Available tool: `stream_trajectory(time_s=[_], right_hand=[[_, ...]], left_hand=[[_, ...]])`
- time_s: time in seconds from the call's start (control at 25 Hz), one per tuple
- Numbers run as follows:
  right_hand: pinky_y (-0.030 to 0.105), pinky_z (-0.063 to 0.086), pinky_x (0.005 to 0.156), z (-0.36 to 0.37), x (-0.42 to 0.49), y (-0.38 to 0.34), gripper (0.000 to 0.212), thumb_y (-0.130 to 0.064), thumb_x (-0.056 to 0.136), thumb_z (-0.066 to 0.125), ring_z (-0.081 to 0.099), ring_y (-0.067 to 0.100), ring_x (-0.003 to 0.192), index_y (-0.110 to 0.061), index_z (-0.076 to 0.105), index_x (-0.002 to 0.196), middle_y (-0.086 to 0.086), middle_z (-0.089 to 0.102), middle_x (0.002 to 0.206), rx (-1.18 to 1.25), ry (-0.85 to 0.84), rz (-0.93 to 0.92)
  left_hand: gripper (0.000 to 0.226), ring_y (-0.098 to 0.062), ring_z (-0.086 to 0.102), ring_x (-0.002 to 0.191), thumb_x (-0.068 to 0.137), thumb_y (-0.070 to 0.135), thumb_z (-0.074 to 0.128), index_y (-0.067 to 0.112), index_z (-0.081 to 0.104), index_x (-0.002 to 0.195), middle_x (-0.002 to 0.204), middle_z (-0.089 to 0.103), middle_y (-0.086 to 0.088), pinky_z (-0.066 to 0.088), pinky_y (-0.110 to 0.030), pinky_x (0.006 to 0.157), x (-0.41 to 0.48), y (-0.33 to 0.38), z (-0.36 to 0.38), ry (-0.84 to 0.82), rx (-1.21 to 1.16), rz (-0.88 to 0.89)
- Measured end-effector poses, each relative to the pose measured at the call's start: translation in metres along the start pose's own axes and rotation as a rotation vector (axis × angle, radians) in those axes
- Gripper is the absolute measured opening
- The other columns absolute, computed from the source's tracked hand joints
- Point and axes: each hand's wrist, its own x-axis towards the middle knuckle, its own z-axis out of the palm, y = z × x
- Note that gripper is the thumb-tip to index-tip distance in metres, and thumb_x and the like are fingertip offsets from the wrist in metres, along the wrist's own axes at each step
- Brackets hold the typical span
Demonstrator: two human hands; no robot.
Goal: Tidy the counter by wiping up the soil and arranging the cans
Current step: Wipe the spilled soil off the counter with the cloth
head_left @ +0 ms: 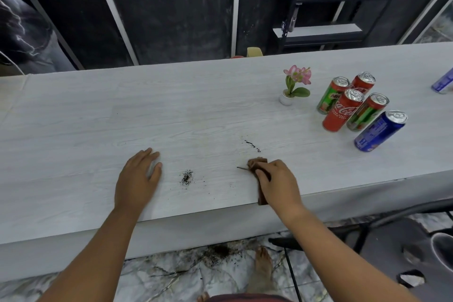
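Soil [186, 176]: one small dark heap near the counter's [98, 117] front edge, between my hands; a thinner trail [252, 144] lies just beyond the brown cloth [262, 193]. My right hand [277, 180] is closed on that cloth, which hangs over the front edge. My left hand [138, 174] rests flat, fingers spread, holding nothing. Risk: a wipe toward the edge would likely push grit onto the floor. Cans [358, 105]: six, clustered toward the right end, one apart.

White wood-grain counter [98, 115]: soil patches [187, 176], brown cloth [261, 195], potted flower [293, 86], five clustered cans [343, 110] observed on it.
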Motion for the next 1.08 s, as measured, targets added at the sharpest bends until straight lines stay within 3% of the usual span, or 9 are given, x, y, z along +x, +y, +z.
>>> stream_trajectory(time_s=[0.08,0.12,0.28,0.44,0.56,0.64,0.8,0.96,1.08], right_hand=[[0.006,0.043,0.08,-0.007,0.002,-0.003,0.027,-0.02,0.104,0.069,0.063,0.008,0.088,-0.027,0.079,0.128,-0.004,0.062,0.1,0.129,0.017,0.039],[0.004,0.042,0.077,-0.017,0.006,0.0,0.026,-0.019,0.103,0.071,0.062,0.005,0.086,-0.029,0.081,0.125,-0.006,0.061,0.096,0.171,0.066,0.051],[0.028,0.048,0.081,-0.066,0.034,0.038,0.026,-0.021,0.102,0.071,0.061,0.014,0.084,-0.031,0.081,0.123,-0.004,0.062,0.096,0.092,0.2,0.107],[0.034,0.051,0.085,-0.057,0.034,0.048,0.029,-0.022,0.105,0.067,0.064,0.028,0.096,-0.023,0.079,0.131,0.007,0.063,0.108,-0.096,0.105,0.189],[0.037,0.054,0.087,-0.021,0.013,0.019,0.028,-0.02,0.102,0.071,0.068,0.034,0.098,-0.02,0.08,0.128,0.01,0.066,0.107,-0.119,0.077,0.045],[0.03,0.052,0.084,0.002,0.003,-0.003,0.027,-0.021,0.103,0.071,0.068,0.027,0.094,-0.02,0.08,0.128,0.006,0.066,0.106,-0.057,0.027,-0.035],[0.005,0.043,0.079,0.009,0.011,-0.024,0.025,-0.02,0.102,0.072,0.061,0.002,0.085,-0.024,0.081,0.125,-0.005,0.063,0.098,0.175,-0.027,-0.023],[0.029,0.05,0.086,-0.037,0.072,-0.003,0.029,-0.019,0.102,0.071,0.063,0.017,0.09,-0.033,0.08,0.125,0.001,0.064,0.099,0.15,0.123,0.016],[0.032,0.047,0.087,-0.041,0.103,0.015,0.031,-0.019,0.105,0.065,0.065,0.029,0.103,-0.03,0.078,0.13,0.011,0.064,0.111,-0.055,0.101,0.108]], left_hand=[[0.039,-0.02,0.048,0.149,0.106,0.037,0.063,0.027,0.068,0.143,0.157,0.06,0.006,0.039,-0.041,0.123,0.001,-0.001,0.001,0.018,0.01,0.023],[0.038,-0.021,0.049,0.148,0.106,0.036,0.064,0.026,0.069,0.143,0.156,0.06,0.005,0.04,-0.043,0.123,0.001,-0.002,0.002,0.025,0.015,0.033],[0.038,-0.022,0.051,0.147,0.106,0.035,0.064,0.025,0.069,0.142,0.155,0.062,0.003,0.042,-0.046,0.122,0.002,-0.004,0.003,0.026,0.038,0.045],[0.036,-0.021,0.052,0.145,0.107,0.037,0.061,0.024,0.071,0.14,0.153,0.063,0.003,0.044,-0.045,0.12,0.003,-0.002,0.003,0.042,0.04,0.051],[0.044,-0.02,0.053,0.144,0.106,0.046,0.052,0.024,0.071,0.139,0.152,0.064,0.003,0.044,-0.042,0.119,0.003,-0.002,0.004,0.052,0.041,0.055],[0.048,-0.02,0.052,0.144,0.104,0.049,0.049,0.025,0.071,0.139,0.152,0.064,0.003,0.044,-0.041,0.119,0.004,-0.002,0.004,0.057,0.045,0.056],[0.047,-0.018,0.052,0.144,0.105,0.05,0.048,0.027,0.07,0.14,0.153,0.063,0.005,0.043,-0.039,0.119,0.004,-0.007,0.006,0.059,0.053,0.06],[0.044,-0.015,0.053,0.141,0.105,0.049,0.049,0.029,0.07,0.138,0.15,0.064,0.007,0.039,-0.03,0.117,0.006,-0.009,0.008,0.071,0.059,0.062],[0.041,-0.012,0.053,0.14,0.105,0.048,0.051,0.03,0.07,0.137,0.149,0.064,0.009,0.037,-0.026,0.116,0.007,-0.009,0.006,0.069,0.06,0.066]])
